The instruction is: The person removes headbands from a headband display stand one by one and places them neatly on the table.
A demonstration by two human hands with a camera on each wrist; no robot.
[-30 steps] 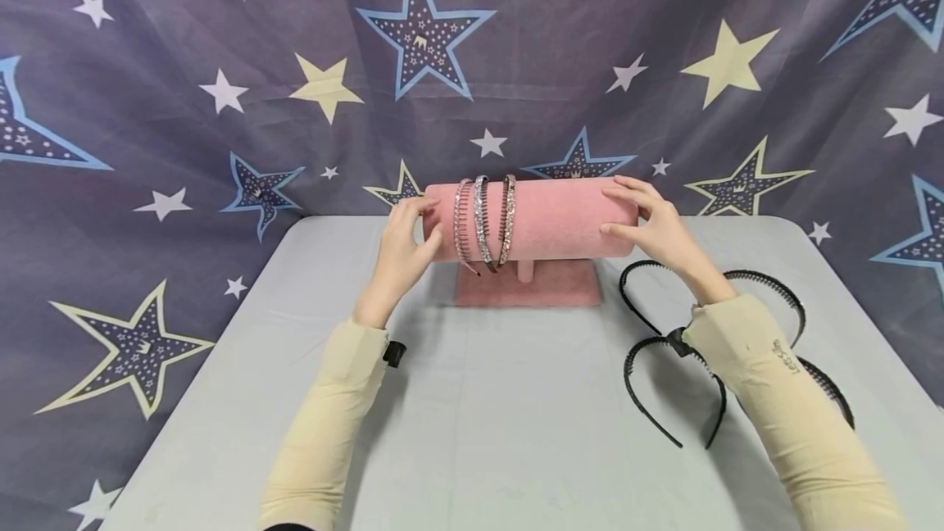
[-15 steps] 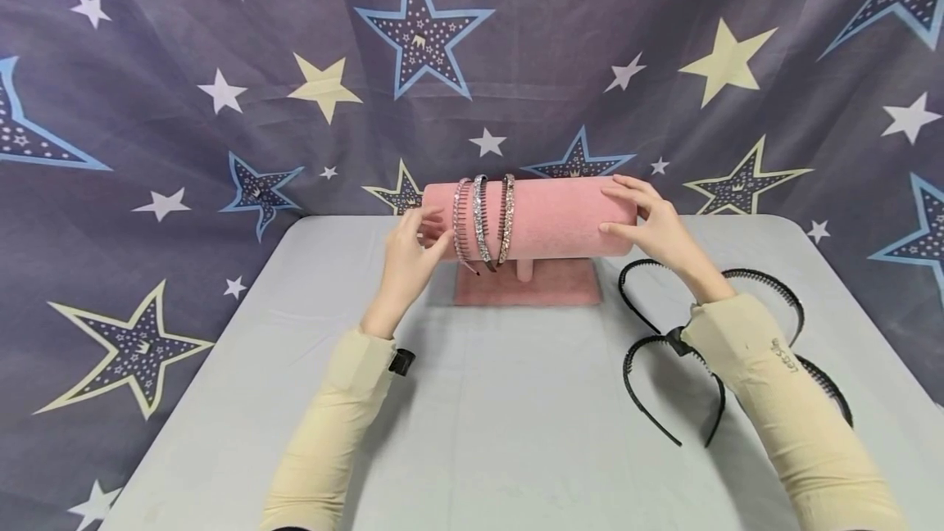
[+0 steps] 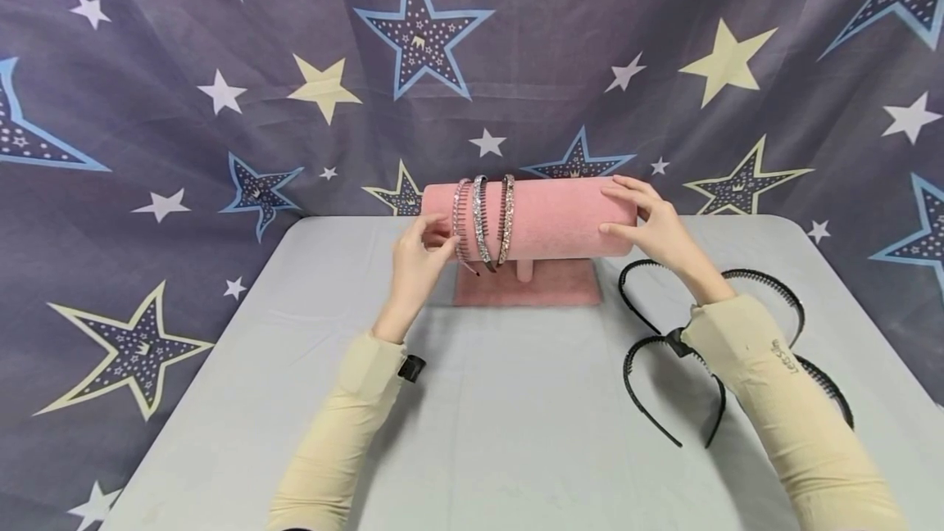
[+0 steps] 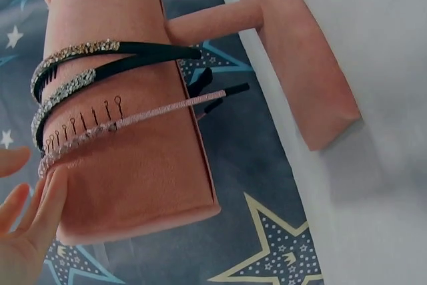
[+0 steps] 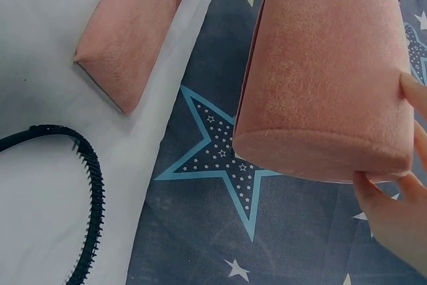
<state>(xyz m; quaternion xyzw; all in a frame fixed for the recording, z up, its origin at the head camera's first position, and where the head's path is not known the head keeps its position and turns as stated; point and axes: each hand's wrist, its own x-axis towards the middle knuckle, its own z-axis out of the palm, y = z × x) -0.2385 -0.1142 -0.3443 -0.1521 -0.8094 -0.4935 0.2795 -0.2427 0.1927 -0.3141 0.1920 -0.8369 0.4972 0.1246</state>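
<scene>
A pink velvet display stand [image 3: 560, 215] carries a horizontal roll over a flat base. Three headbands sit around its left part: a pink beaded headband [image 3: 460, 220] at the outside, a silver glitter headband [image 3: 481, 220] in the middle and a gold glitter headband [image 3: 506, 220] innermost. My left hand [image 3: 416, 269] is at the roll's left end; in the left wrist view one of its digits touches the edge of the pink headband [image 4: 160, 109], other fingers standing apart. With fingers on top and thumb in front, my right hand [image 3: 664, 232] grips the roll's right end [image 5: 320, 151].
Several black headbands [image 3: 637, 408] lie on the right of the white table [image 3: 501, 433], partly under my right forearm. One black toothed headband [image 5: 97, 191] shows in the right wrist view. A star-patterned dark cloth [image 3: 442, 129] hangs behind the table.
My left hand has moved off the roll's left end, slightly right and down, to the pink headband. The right hand and the headbands keep their places.
</scene>
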